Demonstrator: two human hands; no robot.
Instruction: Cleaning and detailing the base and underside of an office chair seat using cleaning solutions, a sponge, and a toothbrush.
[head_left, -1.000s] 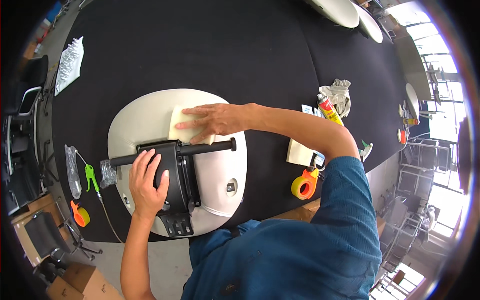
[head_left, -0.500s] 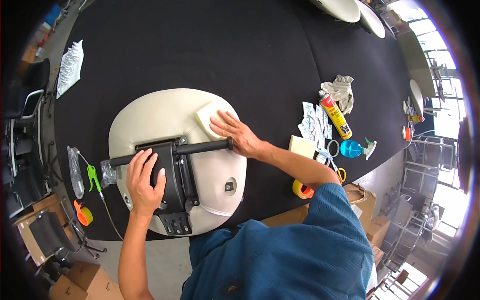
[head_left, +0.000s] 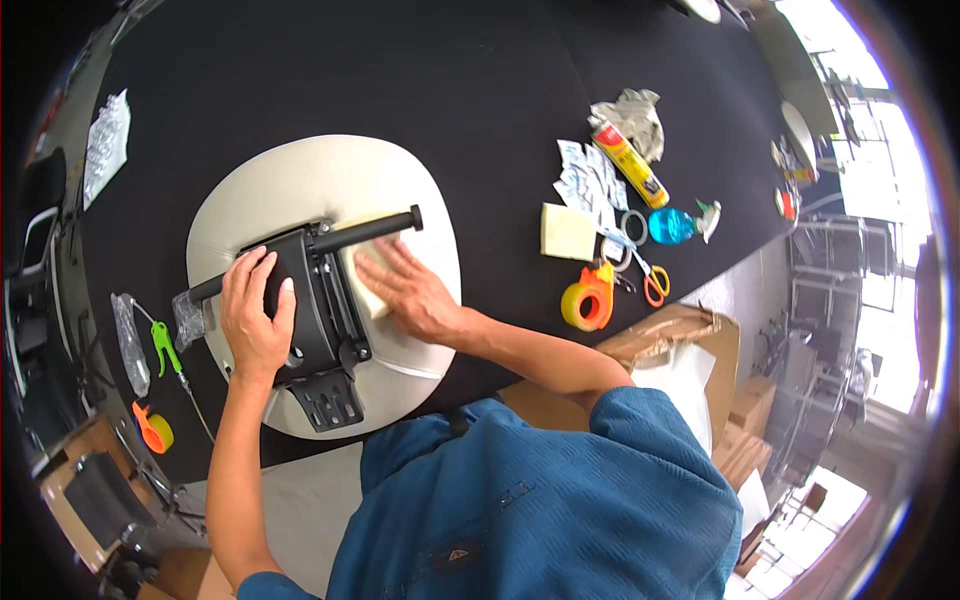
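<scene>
A cream padded chair seat (head_left: 300, 165) lies on the black-covered table, its underside up. Fixed to it is a black metal tilt mechanism (head_left: 306, 300) with a bar across it and a slotted plate at its near end. My left hand (head_left: 255, 315) rests on the mechanism's left side, fingers and thumb spread. Right of the mechanism, my right hand (head_left: 415, 298) presses a pale yellow sponge (head_left: 370, 297) against the seat, fingers laid over it and slightly blurred. Part of the sponge is hidden behind the bar and under the fingers.
To the right are a second sponge (head_left: 567, 232), tape dispenser (head_left: 588, 298), scissors (head_left: 655, 284), blue spray bottle (head_left: 672, 226), yellow-red can (head_left: 630, 163), white packets (head_left: 588, 185) and a rag (head_left: 636, 118). Left lie a green air gun (head_left: 163, 345) and another tape dispenser (head_left: 152, 430).
My right hand has slid the sponge from the seat's far right part nearer to me, beside the mechanism. My left hand stays on the mechanism. The whole view has shifted.
</scene>
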